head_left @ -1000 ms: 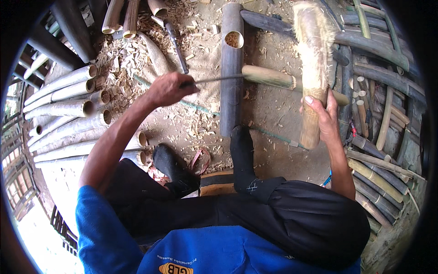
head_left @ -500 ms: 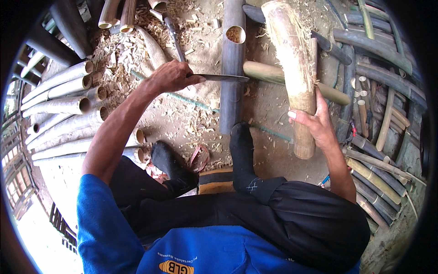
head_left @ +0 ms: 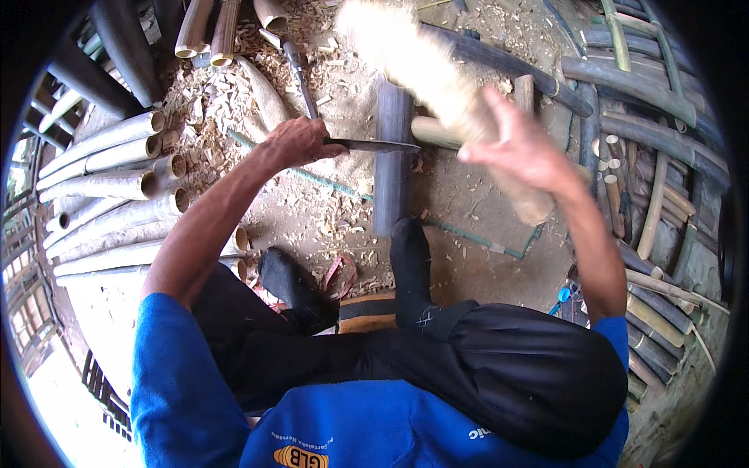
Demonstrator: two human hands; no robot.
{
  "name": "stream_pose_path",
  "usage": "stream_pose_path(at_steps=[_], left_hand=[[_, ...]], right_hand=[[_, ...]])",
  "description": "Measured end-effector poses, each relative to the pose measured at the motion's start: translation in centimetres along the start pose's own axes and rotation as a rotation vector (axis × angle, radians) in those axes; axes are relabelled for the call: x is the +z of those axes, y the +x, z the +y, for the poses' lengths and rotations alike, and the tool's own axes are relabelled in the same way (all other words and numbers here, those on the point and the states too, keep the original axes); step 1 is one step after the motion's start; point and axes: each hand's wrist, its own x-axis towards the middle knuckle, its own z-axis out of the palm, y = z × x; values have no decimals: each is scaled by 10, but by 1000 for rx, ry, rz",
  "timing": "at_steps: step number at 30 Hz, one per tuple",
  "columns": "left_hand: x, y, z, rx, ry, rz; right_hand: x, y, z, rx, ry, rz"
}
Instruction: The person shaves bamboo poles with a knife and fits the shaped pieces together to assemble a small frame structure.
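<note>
Looking down over my own knees, I take the dark upright bamboo post (head_left: 392,156) in the middle of the floor as my landmark. Far left of the post lies a stack of pale bamboo poles (head_left: 109,187), roughly eight or nine with open ends turned toward it; I cannot count them exactly. Nearer the post, my left hand (head_left: 296,143) is clenched round the handle of one knife (head_left: 367,145), whose blade runs level and crosses the post's face, tip pointing right. Just right of the post, my right hand (head_left: 523,152) grips one pale, stripped bamboo piece (head_left: 437,78), blurred. Its long axis slants from the upper left, above the post's top, down to the lower right, past my right wrist. The knife tip sits near this piece, and the right hand is on it, so that hand is nearer. Wood shavings (head_left: 234,101) cover the floor left of the post. Two dark-socked feet (head_left: 409,265) rest below it.
</note>
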Motion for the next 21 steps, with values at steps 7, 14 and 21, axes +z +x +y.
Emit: stream_pose_path(at_steps=[7,14,21], left_hand=[[-9,14,18,87,-13,-11],[-1,6,-1,82,-48,-45],[-6,17,14,63,-50,-107]], right_hand=[[58,15,51,-396,404,695],[-1,10,18,-83,14,128],[68,3,39,-402,491,677]])
